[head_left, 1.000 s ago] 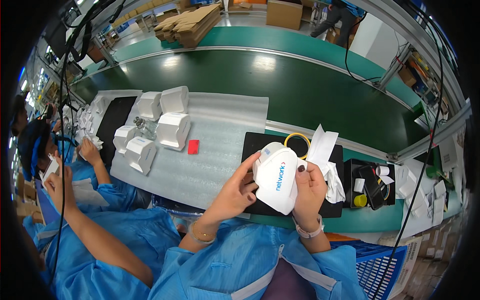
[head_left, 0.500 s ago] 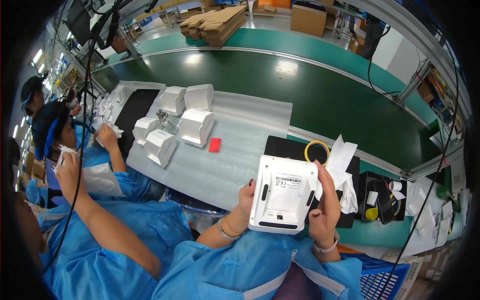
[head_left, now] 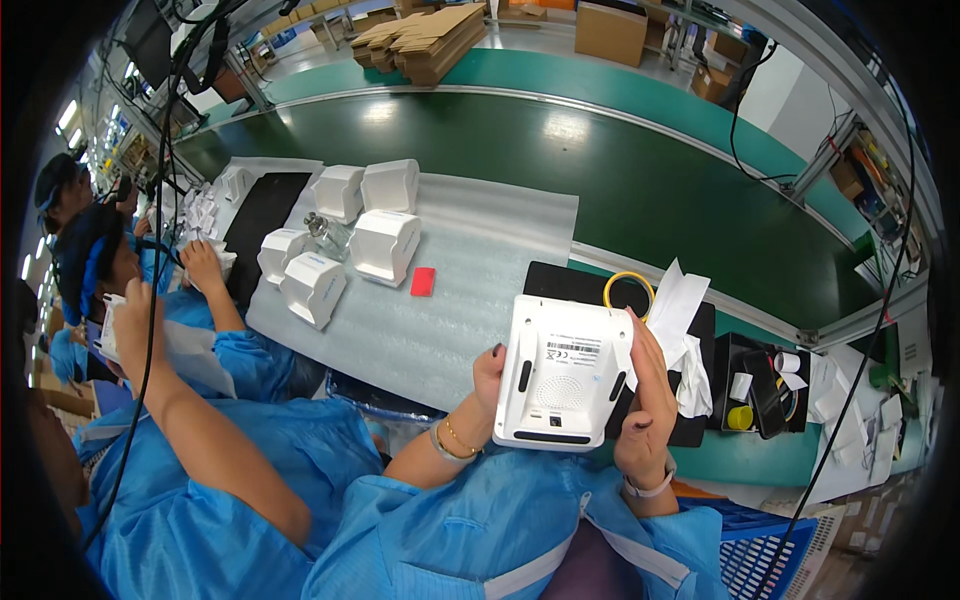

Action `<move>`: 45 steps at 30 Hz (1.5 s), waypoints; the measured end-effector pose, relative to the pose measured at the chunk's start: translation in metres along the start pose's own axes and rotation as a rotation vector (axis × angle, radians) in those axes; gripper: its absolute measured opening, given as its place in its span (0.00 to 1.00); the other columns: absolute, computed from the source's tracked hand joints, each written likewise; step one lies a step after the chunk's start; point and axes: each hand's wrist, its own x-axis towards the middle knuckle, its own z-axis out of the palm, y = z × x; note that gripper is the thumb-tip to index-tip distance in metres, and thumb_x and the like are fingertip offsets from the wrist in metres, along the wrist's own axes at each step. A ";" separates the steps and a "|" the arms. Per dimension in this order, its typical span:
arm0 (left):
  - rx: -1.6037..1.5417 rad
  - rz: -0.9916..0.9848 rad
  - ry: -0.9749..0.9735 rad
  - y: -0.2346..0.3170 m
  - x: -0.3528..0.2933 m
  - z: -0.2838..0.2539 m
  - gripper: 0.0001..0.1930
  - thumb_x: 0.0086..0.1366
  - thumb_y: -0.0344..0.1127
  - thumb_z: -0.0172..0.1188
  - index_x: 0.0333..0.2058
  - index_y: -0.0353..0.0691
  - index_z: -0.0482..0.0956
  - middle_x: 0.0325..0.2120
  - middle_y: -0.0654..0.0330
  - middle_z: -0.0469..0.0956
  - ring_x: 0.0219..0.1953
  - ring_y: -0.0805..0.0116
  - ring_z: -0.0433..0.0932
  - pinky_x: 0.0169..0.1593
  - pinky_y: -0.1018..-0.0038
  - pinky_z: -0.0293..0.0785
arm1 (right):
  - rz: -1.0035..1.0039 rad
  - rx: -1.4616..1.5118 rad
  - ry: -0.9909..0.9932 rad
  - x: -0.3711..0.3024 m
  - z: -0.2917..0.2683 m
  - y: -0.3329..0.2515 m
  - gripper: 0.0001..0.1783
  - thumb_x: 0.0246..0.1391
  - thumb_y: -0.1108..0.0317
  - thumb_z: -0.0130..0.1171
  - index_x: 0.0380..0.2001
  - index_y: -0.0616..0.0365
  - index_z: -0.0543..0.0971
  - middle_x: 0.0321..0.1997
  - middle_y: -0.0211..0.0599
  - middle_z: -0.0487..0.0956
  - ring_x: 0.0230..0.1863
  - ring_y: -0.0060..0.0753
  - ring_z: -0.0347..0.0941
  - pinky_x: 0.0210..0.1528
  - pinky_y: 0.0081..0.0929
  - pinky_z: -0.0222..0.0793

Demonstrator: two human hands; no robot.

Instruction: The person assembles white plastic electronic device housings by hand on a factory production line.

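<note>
I hold a white plastic electronic device (head_left: 559,372) in front of my chest, its back facing up. That back shows a label, a round speaker grille, dark rubber strips and small ports. My left hand (head_left: 487,380) grips the left edge, thumb on top. Along the right edge lies my right hand (head_left: 648,410), its fingers stretched up the side and its thumb bent; its palm is hidden. Past my right hand are crumpled white wipes (head_left: 692,380) and a white paper sheet (head_left: 676,305). A yellow tape roll (head_left: 630,291) lies behind the device on a black mat (head_left: 560,283).
Several white housings (head_left: 386,247) stand on the pale foam sheet (head_left: 470,300), around a clear bottle (head_left: 328,236). A red square (head_left: 423,281) lies beside them. At right is a black tray (head_left: 735,425) of small items. Co-workers in blue sit at left; a black cable (head_left: 850,400) hangs at right.
My hands have shifted the device slightly up and left. My right hand's fingers now lie straighter along its side. The co-worker's raised hand at left has moved a little.
</note>
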 end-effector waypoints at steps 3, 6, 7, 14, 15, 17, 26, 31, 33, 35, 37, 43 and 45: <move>0.038 0.002 -0.122 0.019 0.014 0.032 0.53 0.45 0.70 0.58 0.64 0.43 0.53 0.59 0.45 0.61 0.58 0.46 0.66 0.56 0.53 0.70 | -0.006 -0.002 0.003 -0.001 0.000 -0.001 0.42 0.61 0.38 0.31 0.57 0.71 0.64 0.60 0.63 0.64 0.64 0.61 0.58 0.64 0.46 0.52; 0.003 0.129 -0.386 0.020 0.032 0.019 0.44 0.53 0.62 0.58 0.63 0.46 0.54 0.58 0.46 0.63 0.58 0.51 0.67 0.54 0.57 0.73 | -0.010 0.009 0.003 -0.002 0.001 0.000 0.43 0.61 0.38 0.30 0.58 0.70 0.64 0.60 0.62 0.64 0.64 0.61 0.58 0.64 0.46 0.52; 0.002 0.128 -0.385 0.021 0.033 0.017 0.44 0.53 0.62 0.58 0.63 0.46 0.54 0.58 0.46 0.63 0.58 0.51 0.67 0.54 0.57 0.73 | -0.009 0.009 0.003 -0.004 0.001 -0.001 0.43 0.61 0.38 0.30 0.58 0.70 0.64 0.60 0.62 0.64 0.64 0.61 0.58 0.64 0.46 0.52; -0.232 -0.012 -0.366 0.030 0.038 0.013 0.57 0.38 0.48 0.69 0.64 0.35 0.47 0.56 0.43 0.64 0.58 0.51 0.66 0.61 0.61 0.61 | -0.008 0.019 -0.010 -0.006 0.000 0.002 0.43 0.61 0.37 0.30 0.57 0.69 0.66 0.60 0.61 0.65 0.64 0.61 0.58 0.64 0.48 0.52; -0.100 -0.009 -0.230 0.032 0.036 0.015 0.57 0.37 0.47 0.69 0.64 0.35 0.48 0.57 0.43 0.64 0.58 0.51 0.66 0.62 0.60 0.61 | -0.008 0.020 -0.008 -0.006 -0.001 0.001 0.43 0.61 0.37 0.30 0.57 0.68 0.66 0.60 0.61 0.65 0.64 0.61 0.57 0.64 0.48 0.52; -0.181 -0.100 -0.262 0.030 0.050 -0.002 0.56 0.37 0.47 0.69 0.64 0.35 0.48 0.57 0.42 0.64 0.58 0.50 0.66 0.62 0.60 0.60 | -0.012 0.027 -0.025 -0.008 -0.003 0.003 0.43 0.60 0.36 0.33 0.58 0.67 0.65 0.61 0.60 0.64 0.64 0.61 0.57 0.64 0.47 0.53; 0.246 0.010 0.062 0.020 0.015 0.062 0.40 0.60 0.38 0.58 0.65 0.37 0.44 0.59 0.52 0.61 0.59 0.58 0.65 0.58 0.64 0.67 | -0.266 -0.516 0.214 -0.005 0.014 0.026 0.39 0.44 0.60 0.65 0.57 0.65 0.62 0.57 0.59 0.67 0.62 0.62 0.59 0.63 0.59 0.48; 1.727 0.456 -0.144 0.039 0.011 0.087 0.55 0.40 0.32 0.74 0.64 0.39 0.48 0.63 0.42 0.46 0.62 0.44 0.57 0.59 0.61 0.65 | 0.549 0.450 0.432 -0.023 -0.008 0.059 0.21 0.60 0.63 0.53 0.50 0.70 0.69 0.46 0.39 0.75 0.45 0.25 0.71 0.48 0.25 0.67; 1.821 0.564 -0.174 0.043 0.013 0.086 0.54 0.40 0.31 0.74 0.64 0.37 0.49 0.63 0.43 0.48 0.63 0.44 0.57 0.61 0.60 0.63 | 0.638 0.689 0.368 -0.023 -0.008 0.058 0.22 0.60 0.62 0.54 0.50 0.69 0.69 0.46 0.41 0.75 0.45 0.26 0.71 0.47 0.23 0.68; 1.843 0.468 -0.191 0.044 0.011 0.088 0.53 0.37 0.31 0.74 0.62 0.35 0.52 0.60 0.41 0.52 0.60 0.41 0.60 0.57 0.62 0.66 | 0.667 0.761 0.357 -0.026 -0.006 0.057 0.22 0.60 0.62 0.54 0.50 0.69 0.69 0.47 0.41 0.74 0.45 0.27 0.72 0.47 0.23 0.68; 1.879 0.428 -0.178 0.043 0.011 0.094 0.52 0.36 0.30 0.74 0.61 0.35 0.52 0.60 0.41 0.53 0.58 0.40 0.63 0.55 0.63 0.69 | 0.716 0.762 0.342 -0.028 -0.009 0.059 0.21 0.60 0.62 0.54 0.49 0.69 0.70 0.46 0.41 0.75 0.44 0.27 0.73 0.46 0.23 0.69; 1.931 0.220 -0.169 0.045 0.013 0.091 0.50 0.35 0.31 0.74 0.58 0.34 0.54 0.57 0.40 0.57 0.48 0.38 0.70 0.46 0.61 0.74 | 0.722 0.544 0.167 -0.027 -0.024 0.061 0.21 0.59 0.62 0.54 0.47 0.70 0.72 0.41 0.40 0.78 0.40 0.26 0.74 0.43 0.23 0.70; 1.928 0.219 -0.191 0.044 0.013 0.084 0.51 0.34 0.31 0.74 0.57 0.34 0.54 0.57 0.39 0.57 0.47 0.38 0.70 0.45 0.61 0.75 | 0.695 0.487 0.152 -0.033 -0.026 0.066 0.21 0.58 0.62 0.54 0.47 0.70 0.72 0.41 0.40 0.78 0.40 0.27 0.74 0.43 0.23 0.70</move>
